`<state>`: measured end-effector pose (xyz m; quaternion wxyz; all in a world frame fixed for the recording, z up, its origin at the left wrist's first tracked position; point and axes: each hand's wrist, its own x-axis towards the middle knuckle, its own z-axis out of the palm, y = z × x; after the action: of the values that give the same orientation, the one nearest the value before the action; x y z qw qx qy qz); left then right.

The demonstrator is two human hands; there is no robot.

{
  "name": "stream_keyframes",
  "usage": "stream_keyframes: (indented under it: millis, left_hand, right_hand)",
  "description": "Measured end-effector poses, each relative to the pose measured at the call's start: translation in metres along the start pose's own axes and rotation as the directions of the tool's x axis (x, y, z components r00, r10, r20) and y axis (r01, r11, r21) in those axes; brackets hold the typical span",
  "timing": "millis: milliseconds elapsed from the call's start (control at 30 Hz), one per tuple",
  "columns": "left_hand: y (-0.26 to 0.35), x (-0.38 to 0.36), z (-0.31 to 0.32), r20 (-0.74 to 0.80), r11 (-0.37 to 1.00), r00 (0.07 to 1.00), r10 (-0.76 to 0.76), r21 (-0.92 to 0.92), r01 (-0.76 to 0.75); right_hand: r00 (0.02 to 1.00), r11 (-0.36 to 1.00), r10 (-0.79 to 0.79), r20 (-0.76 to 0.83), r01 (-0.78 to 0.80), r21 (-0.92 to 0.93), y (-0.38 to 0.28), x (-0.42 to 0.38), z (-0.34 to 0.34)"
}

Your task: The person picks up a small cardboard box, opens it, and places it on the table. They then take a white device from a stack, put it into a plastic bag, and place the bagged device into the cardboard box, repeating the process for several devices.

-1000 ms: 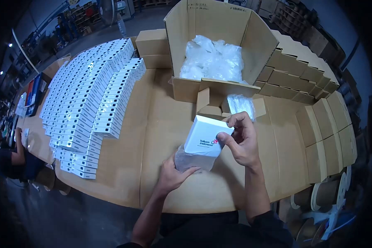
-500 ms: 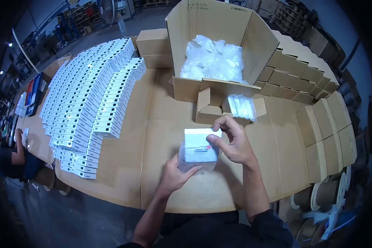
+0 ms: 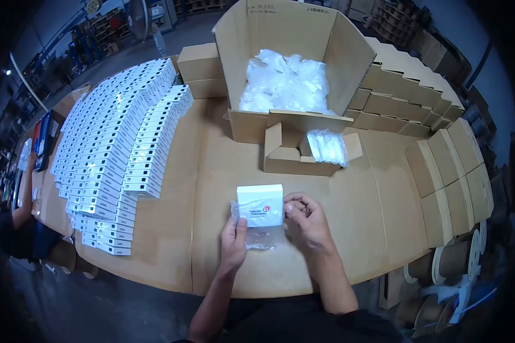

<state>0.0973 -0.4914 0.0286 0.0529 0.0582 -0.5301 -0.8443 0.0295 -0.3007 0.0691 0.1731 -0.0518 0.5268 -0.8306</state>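
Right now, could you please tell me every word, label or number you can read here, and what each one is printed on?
"Telkom Indonesia", beside a red logo: on the white box held by the left hand and right hand.
Dark print along the top edge of the large open carton: too blurred to read.
Dark marks on the rows of white boxes: too small to read.

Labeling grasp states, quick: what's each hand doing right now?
Left hand: closed on the white box and clear plastic bag.
Right hand: fingers curled at the box's right edge, pinching it.
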Motion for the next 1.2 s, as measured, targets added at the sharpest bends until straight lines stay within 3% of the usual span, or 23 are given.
stream_keyframes:
  millis: [167,267,367,500,600,700,800,900,1000,1133,1200]
  left_hand:
    - [-0.009,0.008,-0.013,0.034,0.978,0.999,0.032,0.204,-0.038]
    - [0.000,0.008,-0.012,0.043,0.959,0.999,-0.030,0.283,0.017]
    - [0.023,0.010,0.007,0.146,0.892,0.975,0.169,0.397,-0.214]
    - [0.020,0.009,0.009,0.161,0.933,0.970,0.182,0.283,-0.222]
    - [0.011,0.010,0.007,0.080,0.985,0.991,0.107,0.129,-0.117]
    - [0.012,0.010,0.014,-0.015,0.995,0.996,0.085,0.058,-0.084]
    - [0.005,0.013,0.014,0.007,0.987,0.991,0.136,0.086,-0.136]
    - [0.017,0.005,0.029,0.061,0.961,0.983,0.174,0.206,-0.183]
    - [0.018,0.004,0.023,0.056,0.993,0.998,0.006,0.116,-0.013]
    - [0.019,0.006,0.018,-0.034,0.997,0.997,-0.064,0.041,0.066]
    - [0.025,0.008,0.021,-0.070,0.997,0.994,-0.081,-0.020,0.079]
  right_hand:
    - [0.993,0.994,-0.039,-0.112,0.027,-0.105,0.009,-0.005,0.003]
    - [0.989,0.985,-0.116,-0.088,0.103,-0.141,0.005,-0.006,0.005]
    - [0.987,0.979,-0.154,-0.044,0.146,-0.145,0.007,-0.004,0.001]
    - [0.980,0.979,-0.195,0.032,0.196,-0.054,0.002,-0.006,0.008]
    - [0.982,0.957,-0.187,0.015,0.179,0.226,-0.007,-0.006,0.019]
    - [0.971,0.970,-0.226,0.085,0.216,0.107,-0.004,-0.009,0.021]
    - [0.993,0.989,-0.121,0.009,0.121,-0.087,0.014,-0.006,0.011]
    - [0.990,0.986,-0.140,0.008,0.140,-0.094,0.013,-0.006,0.010]
    - [0.982,0.958,-0.153,0.111,0.175,-0.228,0.008,-0.007,0.001]
    - [0.958,0.848,-0.211,0.192,0.277,-0.452,-0.004,-0.005,-0.003]
    - [0.966,0.917,-0.257,0.037,0.256,-0.306,-0.008,-0.006,0.000]
